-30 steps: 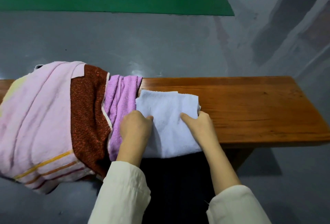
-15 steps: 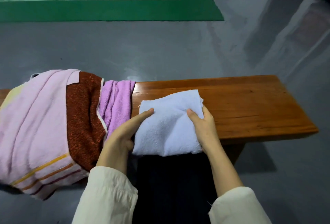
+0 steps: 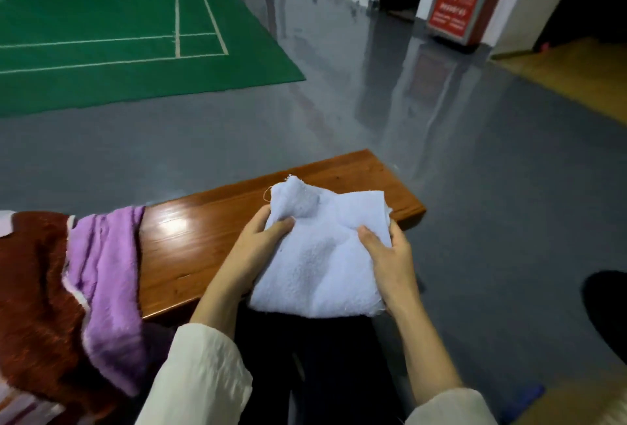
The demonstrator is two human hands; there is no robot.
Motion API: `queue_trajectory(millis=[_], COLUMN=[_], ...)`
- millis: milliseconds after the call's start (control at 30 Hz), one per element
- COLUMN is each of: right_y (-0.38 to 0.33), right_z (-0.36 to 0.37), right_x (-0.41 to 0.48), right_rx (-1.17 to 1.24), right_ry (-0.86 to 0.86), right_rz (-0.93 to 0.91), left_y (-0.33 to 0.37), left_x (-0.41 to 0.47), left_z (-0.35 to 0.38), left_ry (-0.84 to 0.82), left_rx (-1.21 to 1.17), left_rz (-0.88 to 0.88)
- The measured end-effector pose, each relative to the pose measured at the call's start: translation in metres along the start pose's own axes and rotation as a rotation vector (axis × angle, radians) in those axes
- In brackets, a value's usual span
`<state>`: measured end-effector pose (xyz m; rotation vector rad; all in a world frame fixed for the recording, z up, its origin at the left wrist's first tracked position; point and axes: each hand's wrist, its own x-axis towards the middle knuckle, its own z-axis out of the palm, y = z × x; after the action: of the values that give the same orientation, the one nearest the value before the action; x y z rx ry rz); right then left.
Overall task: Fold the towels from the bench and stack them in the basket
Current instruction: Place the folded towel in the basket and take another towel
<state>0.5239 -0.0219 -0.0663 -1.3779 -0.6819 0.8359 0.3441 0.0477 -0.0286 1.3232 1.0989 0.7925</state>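
Observation:
A folded pale blue towel [image 3: 322, 255] is held up off the wooden bench [image 3: 210, 231], near its right end. My left hand [image 3: 258, 248] grips the towel's left edge, thumb on top. My right hand [image 3: 390, 261] grips its right edge the same way. At the left, a purple towel [image 3: 108, 275] and a dark red towel [image 3: 37, 292] hang over the bench. A tan woven edge [image 3: 583, 407] shows at the bottom right corner; I cannot tell whether it is the basket.
Grey floor [image 3: 475, 187] surrounds the bench. A green court mat [image 3: 118, 34] lies beyond it. A red sign stand [image 3: 454, 0] is at the far right by a doorway. A dark shape [image 3: 607, 312] sits on the floor at the right edge.
Both hands have lifted the blue towel off the bench and carried it to the right. The view has swung right, so the towel pile is now mostly out of frame.

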Motion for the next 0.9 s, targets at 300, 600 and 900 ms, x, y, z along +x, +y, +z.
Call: queue_trajectory(millis=[300,600,900], right_y=[-0.016,-0.011,0.015], right_z=[-0.148,-0.271,-0.36], right_x=[-0.048,-0.123,-0.202], right_rx=[0.039,0.117,-0.027], right_ry=[0.385,0.697,1.063], right_rz=[-0.043,-0.052,0.126], left_y=[0.016,0.0,-0.041], left_x=[-0.015,-0.057,-0.109], left_z=[0.15,0.295,0.413], left_ry=[-0.336,-0.656,-0.991], left_rx=[0.136,0.167,0.414], left_rz=[0.217,0.192,0.349])
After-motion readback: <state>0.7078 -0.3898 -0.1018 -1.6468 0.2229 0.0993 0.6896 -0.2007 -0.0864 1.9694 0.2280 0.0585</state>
